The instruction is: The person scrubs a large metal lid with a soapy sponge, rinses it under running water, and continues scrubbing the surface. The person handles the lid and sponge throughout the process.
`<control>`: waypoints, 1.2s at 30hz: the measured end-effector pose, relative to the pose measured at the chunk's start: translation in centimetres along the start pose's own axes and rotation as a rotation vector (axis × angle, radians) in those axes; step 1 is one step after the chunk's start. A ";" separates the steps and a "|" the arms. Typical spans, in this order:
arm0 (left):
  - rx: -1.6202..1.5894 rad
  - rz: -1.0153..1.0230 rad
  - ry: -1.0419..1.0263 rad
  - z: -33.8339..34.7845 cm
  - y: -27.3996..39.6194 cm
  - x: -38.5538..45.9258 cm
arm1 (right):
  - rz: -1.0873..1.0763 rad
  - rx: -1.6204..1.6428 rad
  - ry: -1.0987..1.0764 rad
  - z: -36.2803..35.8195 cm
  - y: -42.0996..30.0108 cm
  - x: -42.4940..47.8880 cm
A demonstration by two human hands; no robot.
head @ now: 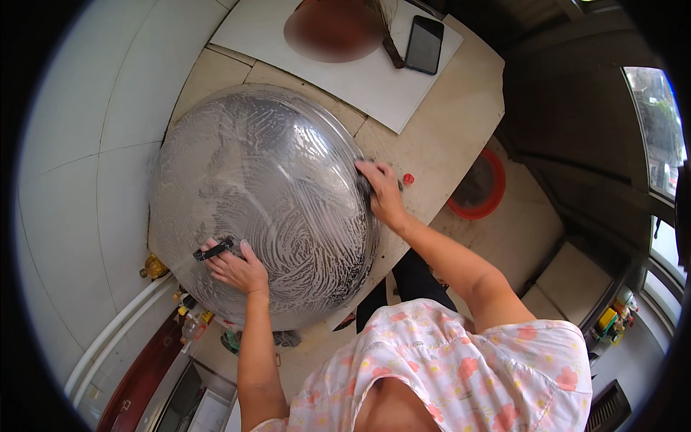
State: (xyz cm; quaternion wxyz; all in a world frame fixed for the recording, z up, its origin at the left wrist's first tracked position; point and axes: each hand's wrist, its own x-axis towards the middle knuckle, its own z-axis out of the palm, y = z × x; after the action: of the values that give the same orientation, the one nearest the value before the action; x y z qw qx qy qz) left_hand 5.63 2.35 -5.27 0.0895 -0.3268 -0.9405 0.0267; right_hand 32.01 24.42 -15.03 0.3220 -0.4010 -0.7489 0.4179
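A large domed metal lid or pan (253,178), streaked with whitish suds, lies bulging side up on the counter (459,92). My left hand (240,270) is flat near its lower left, with the fingers passing beneath a black handle-like bar (215,248) and the thumb apart. At the right rim of the dome, my right hand (384,191) is bent around a dark scrubber-like thing (365,183). Most of that thing is hidden by the hand, so its exact kind is unclear.
A white board (345,81) carries a reddish-brown round thing (334,32), a smartphone (425,45) and a brown stick-like piece (393,53). Beside my right hand lies a small red cap (408,179). A red basin (496,183) stands on the floor. White pipes (121,324) run along the tiled wall (70,216).
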 end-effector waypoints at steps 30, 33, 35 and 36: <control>-0.108 -0.099 -0.059 0.7 0.0 0.6 | 0.236 -0.333 0.294 8.6 -8.5 -26.2; -0.115 -0.103 -0.067 0.3 0.3 0.5 | 0.253 -0.315 0.286 9.5 -9.3 -28.3; -0.091 -0.109 -0.046 0.4 0.0 0.5 | 0.225 -0.317 0.321 9.5 -8.3 -27.3; -0.072 -0.113 -0.024 0.9 -0.2 0.6 | 0.198 -0.330 0.360 9.1 -7.2 -25.6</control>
State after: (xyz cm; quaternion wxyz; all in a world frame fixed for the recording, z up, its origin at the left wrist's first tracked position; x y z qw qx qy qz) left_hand 4.87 2.57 -6.05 0.0677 -0.2759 -0.9588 -0.0082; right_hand 34.24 -3.55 -16.43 0.3377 -0.5874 -0.6946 0.2418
